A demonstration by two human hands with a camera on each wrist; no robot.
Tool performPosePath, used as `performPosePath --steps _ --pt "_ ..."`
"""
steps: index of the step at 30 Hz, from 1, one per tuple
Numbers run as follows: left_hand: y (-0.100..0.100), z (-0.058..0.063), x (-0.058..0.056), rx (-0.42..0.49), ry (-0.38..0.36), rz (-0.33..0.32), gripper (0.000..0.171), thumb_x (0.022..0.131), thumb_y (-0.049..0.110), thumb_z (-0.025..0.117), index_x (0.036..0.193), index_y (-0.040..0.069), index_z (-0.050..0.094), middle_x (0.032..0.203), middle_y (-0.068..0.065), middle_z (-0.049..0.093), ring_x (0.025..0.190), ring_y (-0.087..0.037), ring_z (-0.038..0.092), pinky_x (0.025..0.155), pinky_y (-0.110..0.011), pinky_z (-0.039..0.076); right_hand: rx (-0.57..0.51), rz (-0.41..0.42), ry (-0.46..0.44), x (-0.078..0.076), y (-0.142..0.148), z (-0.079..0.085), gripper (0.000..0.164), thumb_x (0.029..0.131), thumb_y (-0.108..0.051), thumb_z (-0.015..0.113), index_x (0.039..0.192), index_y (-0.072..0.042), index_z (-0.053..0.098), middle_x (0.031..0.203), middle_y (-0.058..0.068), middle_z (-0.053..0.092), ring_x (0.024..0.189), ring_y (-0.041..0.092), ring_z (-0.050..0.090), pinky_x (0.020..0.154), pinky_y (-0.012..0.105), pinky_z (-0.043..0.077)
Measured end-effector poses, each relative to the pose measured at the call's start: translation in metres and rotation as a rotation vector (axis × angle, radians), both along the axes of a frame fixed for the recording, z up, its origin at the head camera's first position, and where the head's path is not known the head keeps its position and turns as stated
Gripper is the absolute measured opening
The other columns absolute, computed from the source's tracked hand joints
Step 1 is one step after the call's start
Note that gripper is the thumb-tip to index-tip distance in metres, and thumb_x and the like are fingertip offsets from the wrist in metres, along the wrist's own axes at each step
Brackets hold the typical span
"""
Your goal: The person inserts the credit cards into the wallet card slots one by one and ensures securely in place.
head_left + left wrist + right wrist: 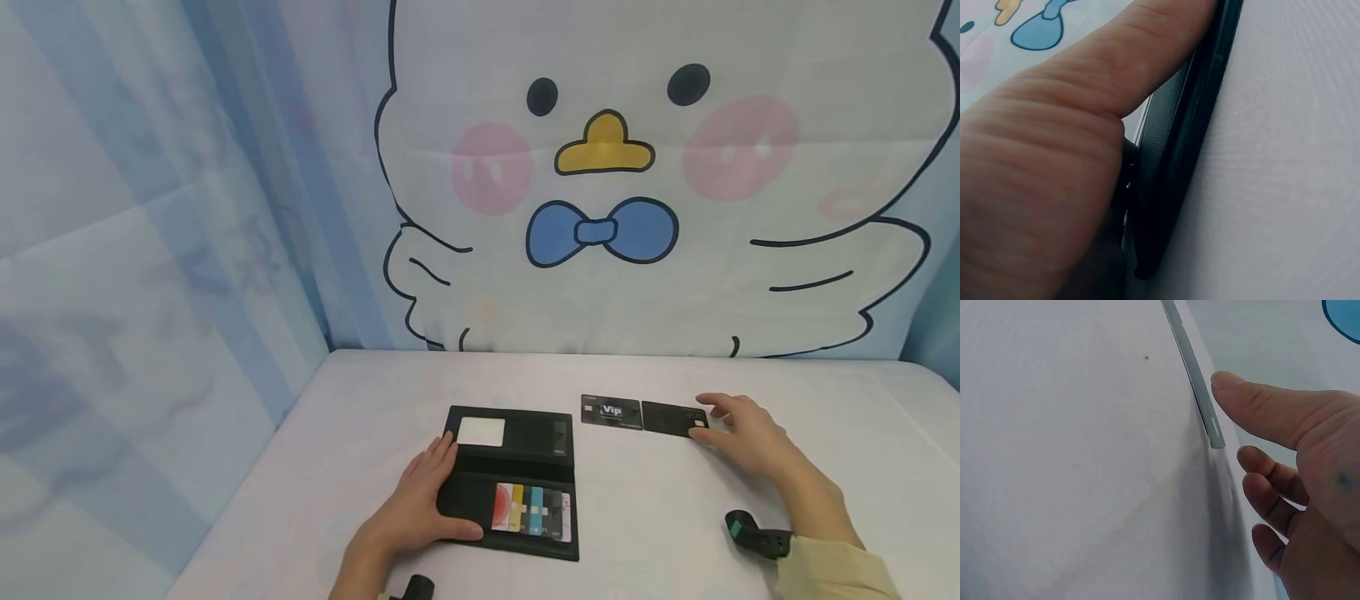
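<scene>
A black card wallet [465, 500] lies unfolded on the white table. My left hand [420, 504] rests on its left side, fingers along the edge and thumb over the lower flap. In the left wrist view the thumb [1116, 56] presses along the wallet's dark edge [1175, 150]. Several colourful cards [531, 510] overlap in the lower flap. Right of the wallet, a black Vip card [611, 412] and a second black card [663, 418] lie end to end. My right hand [750, 437] is at the second card's right end, thumb and fingers spread apart.
A white rectangle [482, 432] shows in the wallet's upper flap. The table [637, 517] backs onto a curtain [600, 308] printed with a cartoon bird. Black devices sit at both wrists, the right one [757, 535] close over the tabletop.
</scene>
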State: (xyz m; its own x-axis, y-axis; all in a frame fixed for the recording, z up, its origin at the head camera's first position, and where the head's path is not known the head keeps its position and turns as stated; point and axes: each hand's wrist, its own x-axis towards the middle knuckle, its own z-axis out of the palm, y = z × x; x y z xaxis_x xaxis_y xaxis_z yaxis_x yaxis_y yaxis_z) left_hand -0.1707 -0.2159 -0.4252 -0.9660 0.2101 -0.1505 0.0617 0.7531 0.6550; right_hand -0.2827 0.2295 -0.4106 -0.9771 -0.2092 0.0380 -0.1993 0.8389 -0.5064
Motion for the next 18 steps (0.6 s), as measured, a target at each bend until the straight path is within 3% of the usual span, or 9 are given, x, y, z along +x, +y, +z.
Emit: performPosePath --steps 18 --pt "0.0016 0.0008 0.0005 -0.004 -0.001 0.005 0.119 0.071 0.055 0.088 0.158 0.0 0.028 0.167 -0.014 0.015 0.153 -0.033 0.007 0.122 -0.055 0.006 0.033 -0.014 -0.063 -0.0045 0.0056 -0.0051 0.062 0.092 -0.031 0.072 0.134 0.009 0.05 0.118 0.034 0.053 0.108 0.051 0.051 0.083 0.069 0.041"
